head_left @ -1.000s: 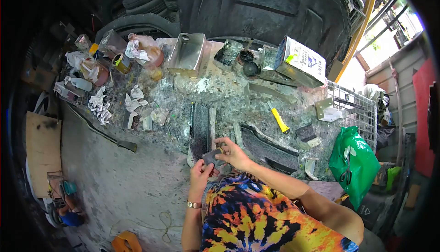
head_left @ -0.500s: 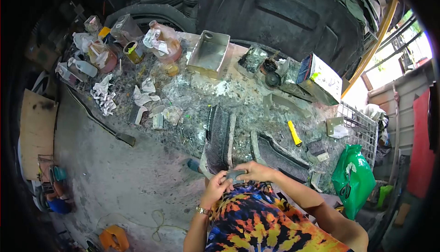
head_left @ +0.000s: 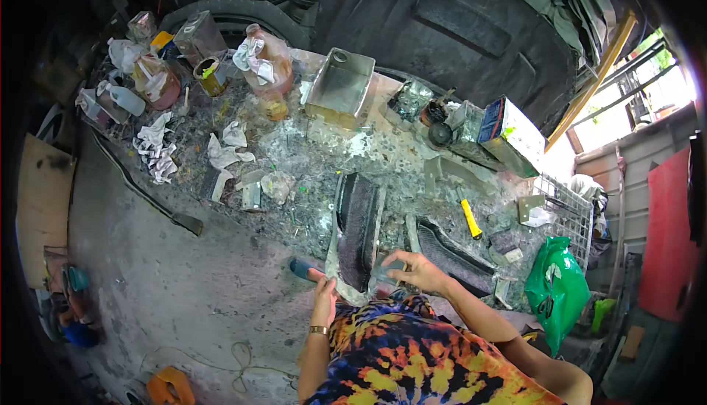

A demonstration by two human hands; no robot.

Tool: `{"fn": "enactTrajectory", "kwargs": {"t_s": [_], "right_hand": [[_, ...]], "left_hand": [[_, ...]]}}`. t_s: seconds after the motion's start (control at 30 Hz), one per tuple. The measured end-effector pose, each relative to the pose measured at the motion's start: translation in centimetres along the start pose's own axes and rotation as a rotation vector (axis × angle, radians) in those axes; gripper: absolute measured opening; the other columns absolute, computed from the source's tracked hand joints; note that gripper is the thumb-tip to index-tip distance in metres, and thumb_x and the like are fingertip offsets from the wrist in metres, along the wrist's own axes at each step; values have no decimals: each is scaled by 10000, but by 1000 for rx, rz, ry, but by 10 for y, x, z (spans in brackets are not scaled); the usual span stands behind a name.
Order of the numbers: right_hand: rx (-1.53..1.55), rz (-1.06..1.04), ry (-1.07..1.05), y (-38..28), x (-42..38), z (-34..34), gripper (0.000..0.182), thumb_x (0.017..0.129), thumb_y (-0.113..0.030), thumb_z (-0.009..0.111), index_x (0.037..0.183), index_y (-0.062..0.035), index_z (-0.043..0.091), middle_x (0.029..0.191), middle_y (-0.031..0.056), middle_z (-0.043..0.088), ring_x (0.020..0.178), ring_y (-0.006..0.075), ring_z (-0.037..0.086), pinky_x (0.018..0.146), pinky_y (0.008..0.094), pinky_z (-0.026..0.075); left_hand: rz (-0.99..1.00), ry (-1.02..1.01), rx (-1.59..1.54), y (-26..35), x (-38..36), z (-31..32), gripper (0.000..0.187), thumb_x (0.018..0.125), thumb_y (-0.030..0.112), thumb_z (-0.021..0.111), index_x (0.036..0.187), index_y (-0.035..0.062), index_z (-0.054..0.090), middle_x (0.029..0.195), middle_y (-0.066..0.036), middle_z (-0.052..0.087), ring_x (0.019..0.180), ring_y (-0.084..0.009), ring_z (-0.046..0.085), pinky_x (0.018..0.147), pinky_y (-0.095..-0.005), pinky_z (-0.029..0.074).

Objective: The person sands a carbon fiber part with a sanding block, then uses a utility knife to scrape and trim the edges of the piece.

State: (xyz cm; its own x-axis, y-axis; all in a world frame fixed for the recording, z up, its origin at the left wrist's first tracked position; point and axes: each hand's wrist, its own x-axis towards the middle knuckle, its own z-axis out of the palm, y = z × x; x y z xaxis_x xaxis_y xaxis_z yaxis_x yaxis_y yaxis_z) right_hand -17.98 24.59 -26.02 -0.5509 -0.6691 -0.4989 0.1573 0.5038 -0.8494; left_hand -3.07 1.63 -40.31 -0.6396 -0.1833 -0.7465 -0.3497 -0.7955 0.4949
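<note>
A black, textured molded part (head_left: 356,232) with a pale rough rim lies at the front edge of the workbench. My left hand (head_left: 324,298) is at its near left corner, thumb and fingers closed on the pale rim. To the right, my right hand (head_left: 423,272) has bent fingers closed on a flat grey pad (head_left: 386,271), held just beside the part's right rim. The pad is partly hidden and blurred. A second black molded part (head_left: 453,254) with a similar pale rim lies beyond my right hand.
On the bench (head_left: 294,151) stand a metal tin (head_left: 340,88), stained jugs (head_left: 269,59) and a box (head_left: 515,136). A yellow-handled tool (head_left: 470,219) lies to the right, near a green plastic bag (head_left: 560,291). A large black panel (head_left: 449,37) leans behind.
My hands have parted. The left has moved left to the part's rim, letting go of the grey pad. The right has moved slightly right and up with the pad.
</note>
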Motion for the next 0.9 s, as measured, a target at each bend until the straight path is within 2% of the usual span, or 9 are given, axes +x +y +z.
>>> {"fn": "enactTrajectory", "kwargs": {"t_s": [0.07,0.17,0.3,0.37,0.43,0.57,0.7,0.77,0.9], "right_hand": [[154,-96,54,-5,-3,6,403,940,-109,646,1329,-129,543,1030,49,645,786,112,592,716,291,499],[234,-155,147,-7,-4,0,330,935,-114,650,1261,-105,600,972,53,660,755,133,602,712,287,500],[8,87,185,-1,-3,-27,246,913,-121,675,1146,-43,669,984,86,667,836,179,610,805,302,497],[-81,26,248,-8,-5,-32,191,911,-138,678,1056,-15,692,970,111,664,845,231,614,823,312,493],[-365,-430,489,8,-1,-35,182,919,-168,675,962,9,670,930,105,660,833,263,613,778,343,489],[-217,-48,222,19,-4,-43,184,963,-174,612,1001,3,578,929,181,633,862,302,633,797,415,476],[-221,-51,166,-2,-9,-37,207,984,-161,573,1141,-30,549,928,212,619,839,307,629,788,415,468],[-100,-39,132,-5,-6,-34,261,996,-141,553,1235,-41,529,1065,154,640,983,262,630,880,362,470],[-1,-182,184,-10,6,-17,274,999,-123,537,1263,-51,518,1096,119,638,1016,228,615,906,358,466]], "left_hand": [[138,-201,128,-6,7,-14,153,975,217,630,911,98,559,825,50,494,755,-57,462,703,-241,374],[222,-157,369,11,-16,19,238,983,137,606,798,102,460,747,69,371,685,-47,336,631,-267,321],[515,-91,595,27,-40,53,178,986,152,597,880,36,514,785,30,414,711,-74,380,613,-254,338],[541,-85,659,43,-59,74,128,1002,95,535,895,29,512,878,13,529,766,-67,438,694,-239,380],[683,-90,657,59,-73,91,124,999,88,527,898,19,510,914,-13,536,791,-89,450,705,-267,402],[796,-102,917,70,-80,93,90,981,73,534,960,-14,543,1008,-112,599,860,-227,566,774,-332,453],[851,-130,984,75,-92,95,90,971,70,536,965,-19,550,1016,-147,600,917,-303,585,812,-374,462],[796,-115,996,80,-105,99,110,972,80,539,986,-27,558,1027,-154,600,920,-314,587,825,-378,463],[764,-56,1027,73,-106,95,144,986,100,525,1023,-36,556,1029,-151,605,918,-284,588,823,-372,460]]}}
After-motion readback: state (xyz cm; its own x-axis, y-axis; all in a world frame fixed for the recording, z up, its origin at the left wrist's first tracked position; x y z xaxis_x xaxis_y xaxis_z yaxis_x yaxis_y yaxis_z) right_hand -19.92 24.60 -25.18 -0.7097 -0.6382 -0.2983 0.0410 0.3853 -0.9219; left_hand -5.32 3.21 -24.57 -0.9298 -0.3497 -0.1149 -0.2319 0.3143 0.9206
